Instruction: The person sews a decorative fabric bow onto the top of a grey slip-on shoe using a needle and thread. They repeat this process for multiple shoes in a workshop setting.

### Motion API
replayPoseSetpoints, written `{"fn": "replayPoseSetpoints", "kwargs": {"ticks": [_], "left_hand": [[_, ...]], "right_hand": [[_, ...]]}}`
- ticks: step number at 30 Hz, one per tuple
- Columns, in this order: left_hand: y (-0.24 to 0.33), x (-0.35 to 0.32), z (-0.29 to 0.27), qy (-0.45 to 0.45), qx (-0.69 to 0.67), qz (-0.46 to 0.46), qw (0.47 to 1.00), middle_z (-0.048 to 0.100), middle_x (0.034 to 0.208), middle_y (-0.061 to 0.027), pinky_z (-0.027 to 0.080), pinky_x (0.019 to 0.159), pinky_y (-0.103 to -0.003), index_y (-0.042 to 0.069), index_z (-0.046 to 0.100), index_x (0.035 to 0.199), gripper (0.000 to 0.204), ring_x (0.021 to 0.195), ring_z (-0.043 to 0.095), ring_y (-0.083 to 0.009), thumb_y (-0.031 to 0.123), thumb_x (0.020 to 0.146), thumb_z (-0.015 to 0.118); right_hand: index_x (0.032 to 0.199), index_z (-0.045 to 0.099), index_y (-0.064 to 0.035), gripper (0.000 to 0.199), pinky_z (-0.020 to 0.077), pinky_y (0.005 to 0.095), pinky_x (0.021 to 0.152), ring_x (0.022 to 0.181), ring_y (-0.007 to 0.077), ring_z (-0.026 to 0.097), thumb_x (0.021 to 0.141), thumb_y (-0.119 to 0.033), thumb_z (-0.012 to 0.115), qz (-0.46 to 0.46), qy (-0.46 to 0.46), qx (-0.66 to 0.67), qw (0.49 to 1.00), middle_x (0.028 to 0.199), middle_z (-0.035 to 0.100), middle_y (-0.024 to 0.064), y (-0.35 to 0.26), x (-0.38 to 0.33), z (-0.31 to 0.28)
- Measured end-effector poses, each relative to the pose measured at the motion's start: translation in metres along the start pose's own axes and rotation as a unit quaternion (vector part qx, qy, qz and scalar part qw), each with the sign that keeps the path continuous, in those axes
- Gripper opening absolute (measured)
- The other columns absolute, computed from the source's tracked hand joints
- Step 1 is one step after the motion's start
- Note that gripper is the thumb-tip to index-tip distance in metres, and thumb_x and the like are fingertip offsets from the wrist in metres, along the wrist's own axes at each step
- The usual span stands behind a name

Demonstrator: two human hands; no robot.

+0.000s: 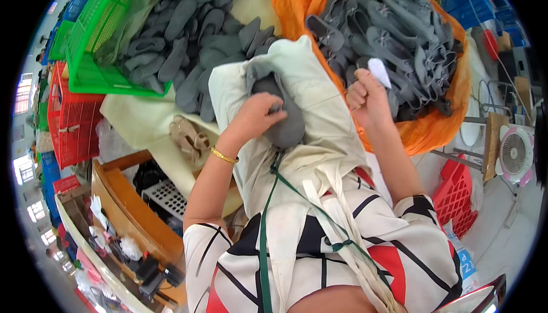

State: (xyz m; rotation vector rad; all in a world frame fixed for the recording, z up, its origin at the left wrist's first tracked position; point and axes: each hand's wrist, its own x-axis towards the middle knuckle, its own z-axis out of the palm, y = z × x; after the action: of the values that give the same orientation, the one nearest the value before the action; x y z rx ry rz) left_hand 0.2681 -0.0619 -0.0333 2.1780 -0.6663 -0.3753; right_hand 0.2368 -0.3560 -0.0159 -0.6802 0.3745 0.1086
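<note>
1 grey shoe (290,122) seemingly underway: left hand (257,116) atop, grip unclear; right hand (369,97) pinches white scrap (379,73). Piled shoes (394,41): progress unclear.

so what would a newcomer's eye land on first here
Probably the bright orange cloth at upper right, wrapped around a heap of grey shoes, with a vivid green crate at upper left. Next, at centre, a single grey shoe lies on the person's pale lap cloth under the left hand, while the right hand holds up a small white piece.
</note>
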Motion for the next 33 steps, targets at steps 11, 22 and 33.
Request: {"fn": "replayPoseSetpoints", "kwargs": {"ticks": [11, 22, 33], "left_hand": [[0.028, -0.036, 0.019, 0.038, -0.096, -0.231, 0.967, 0.059, 0.077, -0.005, 0.045, 0.064, -0.029, 0.002, 0.061, 0.093, 0.024, 0.069, 0.051, -0.0142, 0.022, 0.09, 0.073], [0.013, -0.05, 0.029, 0.108, -0.474, -0.316, 0.815, 0.069, 0.091, -0.0049, 0.051, 0.066, -0.022, 0.0, 0.065, 0.11, 0.021, 0.077, 0.063, -0.0101, 0.016, 0.096, 0.066], [-0.002, -0.055, 0.044, 0.146, -0.663, -0.313, 0.664, 0.071, 0.093, -0.0108, 0.056, 0.058, -0.025, -0.002, 0.064, 0.109, 0.019, 0.071, 0.067, -0.0153, 0.014, 0.1, 0.059]], "right_hand": [[0.098, 0.055, -0.0076, 0.009, 0.0302, 0.0225, 0.05, 0.056, 0.0075, 0.038, 0.098, -0.015, 0.061, -0.002, 0.018, -0.04, 0.999, 0.068, 0.044, -0.0031, 0.0, 0.001, -0.004], [0.109, 0.057, -0.0055, 0.012, 0.0378, 0.0239, 0.057, 0.06, 0.0101, 0.044, 0.1, -0.014, 0.059, -0.057, 0.034, -0.061, 0.996, 0.073, 0.05, -0.0019, 0.003, 0.018, -0.023], [0.104, 0.065, -0.0027, 0.014, 0.0428, 0.0243, 0.059, 0.061, 0.0077, 0.051, 0.097, -0.014, 0.061, 0.122, -0.185, -0.446, 0.867, 0.076, 0.064, 0.0017, 0.078, -0.009, 0.034]]}}
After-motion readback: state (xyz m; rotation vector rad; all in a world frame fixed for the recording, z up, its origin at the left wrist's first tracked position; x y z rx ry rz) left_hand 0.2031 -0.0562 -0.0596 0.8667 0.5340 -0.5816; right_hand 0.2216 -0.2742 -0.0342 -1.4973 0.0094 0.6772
